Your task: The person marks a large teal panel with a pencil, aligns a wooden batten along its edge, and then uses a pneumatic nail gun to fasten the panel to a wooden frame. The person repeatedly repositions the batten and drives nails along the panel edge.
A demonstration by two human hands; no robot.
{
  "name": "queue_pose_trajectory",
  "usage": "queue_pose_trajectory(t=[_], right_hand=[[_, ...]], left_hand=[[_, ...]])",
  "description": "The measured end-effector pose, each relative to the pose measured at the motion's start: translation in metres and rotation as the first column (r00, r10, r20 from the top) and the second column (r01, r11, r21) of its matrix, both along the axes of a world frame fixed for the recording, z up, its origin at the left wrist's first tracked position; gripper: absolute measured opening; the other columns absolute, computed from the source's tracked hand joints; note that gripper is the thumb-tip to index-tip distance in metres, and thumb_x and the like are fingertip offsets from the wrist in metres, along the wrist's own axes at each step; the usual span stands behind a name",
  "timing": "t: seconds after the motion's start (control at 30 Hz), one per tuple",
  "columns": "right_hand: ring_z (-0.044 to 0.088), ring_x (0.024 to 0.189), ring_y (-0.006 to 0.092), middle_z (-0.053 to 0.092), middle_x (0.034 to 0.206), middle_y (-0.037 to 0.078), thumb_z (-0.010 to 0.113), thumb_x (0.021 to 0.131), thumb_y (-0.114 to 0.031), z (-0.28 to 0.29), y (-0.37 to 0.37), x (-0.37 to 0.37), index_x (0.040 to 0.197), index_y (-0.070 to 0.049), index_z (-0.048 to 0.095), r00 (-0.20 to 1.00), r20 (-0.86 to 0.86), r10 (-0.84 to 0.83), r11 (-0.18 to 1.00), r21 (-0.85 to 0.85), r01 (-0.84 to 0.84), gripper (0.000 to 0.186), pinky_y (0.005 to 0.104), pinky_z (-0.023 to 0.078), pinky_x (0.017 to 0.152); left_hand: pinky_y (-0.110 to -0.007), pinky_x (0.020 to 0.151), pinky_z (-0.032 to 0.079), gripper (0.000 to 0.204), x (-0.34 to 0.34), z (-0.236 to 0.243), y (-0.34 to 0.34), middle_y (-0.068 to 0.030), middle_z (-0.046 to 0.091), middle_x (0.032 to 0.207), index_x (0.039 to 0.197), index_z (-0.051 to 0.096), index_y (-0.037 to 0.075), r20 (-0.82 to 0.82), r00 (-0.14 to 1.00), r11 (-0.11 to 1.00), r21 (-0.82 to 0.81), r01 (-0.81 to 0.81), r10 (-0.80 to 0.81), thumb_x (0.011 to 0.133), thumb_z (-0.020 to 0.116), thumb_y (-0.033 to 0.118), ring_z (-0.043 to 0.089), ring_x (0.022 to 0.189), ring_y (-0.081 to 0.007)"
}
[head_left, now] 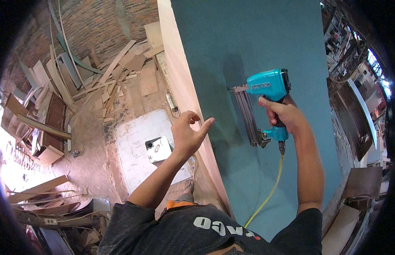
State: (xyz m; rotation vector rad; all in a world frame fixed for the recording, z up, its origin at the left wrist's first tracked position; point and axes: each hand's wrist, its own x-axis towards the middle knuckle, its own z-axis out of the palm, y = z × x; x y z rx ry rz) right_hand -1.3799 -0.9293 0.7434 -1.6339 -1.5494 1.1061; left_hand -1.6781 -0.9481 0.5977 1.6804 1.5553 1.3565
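My right hand [286, 114] is wrapped round the handle of a teal pneumatic nail gun [267, 85], whose nose points left. Its slanted dark metal magazine [247, 112] runs down beside the grip. From the base of the handle a yellow air hose [271, 191] curves down toward my body. Beneath the tool lies a large blue-green panel [286, 38], and the tool casts a shadow on it. My left hand [190, 132] is raised by the panel's pale wooden side [180, 55], thumb and fingers apart, with nothing in it.
A white board [133, 157] lies on the floor at left, bearing a white square box [159, 149]. Scrap wood [121, 68] is piled against the brick wall [108, 21]. More offcuts [44, 191] lie at lower left. Panels and clutter [359, 106] line the right side.
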Motion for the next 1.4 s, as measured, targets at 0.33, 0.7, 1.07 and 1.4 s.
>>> queue_pose_trajectory(t=[0.33, 0.7, 1.07, 1.4], right_hand=[[0.050, 0.052, 0.0087, 0.054, 0.065, -0.004, 0.085, 0.094, -0.038, -0.001, -0.003, -0.003, 0.101, -0.005, 0.071, 0.983, -0.179, -0.046, 0.998, -0.060, 0.036, 0.036, 0.0302, 0.045, 0.053], [0.052, 0.051, 0.0088, 0.057, 0.066, -0.002, 0.085, 0.094, -0.032, 0.059, 0.015, -0.030, 0.103, -0.007, 0.070, 0.996, 0.000, -0.091, 0.956, 0.279, 0.088, 0.030, 0.0279, 0.044, 0.050], [0.051, 0.049, 0.0072, 0.055, 0.062, -0.004, 0.082, 0.096, -0.039, 0.087, 0.054, -0.068, 0.111, -0.001, 0.073, 0.999, -0.020, -0.035, 0.970, 0.239, 0.038, 0.042, 0.0270, 0.045, 0.050], [0.052, 0.051, 0.0042, 0.052, 0.064, -0.008, 0.084, 0.092, -0.049, 0.095, 0.085, -0.063, 0.104, -0.005, 0.073, 0.991, -0.129, 0.017, 0.990, 0.142, 0.002, 0.046, 0.0259, 0.047, 0.053]], left_hand=[[-0.041, 0.081, 0.055, 0.057, -0.002, -0.004, 0.004, -0.0142, 0.070, 0.092, 0.091, 0.067, 0.000, 0.015, 0.999, 0.997, 0.065, -0.050, 0.049, 0.085, 0.088, 0.053, 0.070, 0.086, -0.0288], [-0.049, 0.106, 0.047, 0.068, -0.014, -0.003, 0.030, -0.0203, 0.061, 0.127, 0.127, 0.062, -0.003, 0.167, 0.977, 0.951, 0.256, -0.171, 0.131, 0.085, 0.087, 0.044, 0.059, 0.124, -0.0363], [-0.051, 0.128, 0.029, 0.109, -0.029, 0.025, 0.073, -0.0379, 0.031, 0.166, 0.161, 0.032, -0.014, 0.076, 0.997, 0.962, 0.274, -0.010, -0.011, 0.087, 0.087, 0.045, 0.028, 0.160, -0.0468], [-0.054, 0.123, 0.038, 0.117, -0.038, 0.017, 0.097, -0.0276, 0.016, 0.177, 0.170, 0.015, -0.005, 0.100, 0.965, 0.968, 0.098, 0.233, -0.243, 0.091, 0.086, 0.042, 0.022, 0.164, -0.0393]])
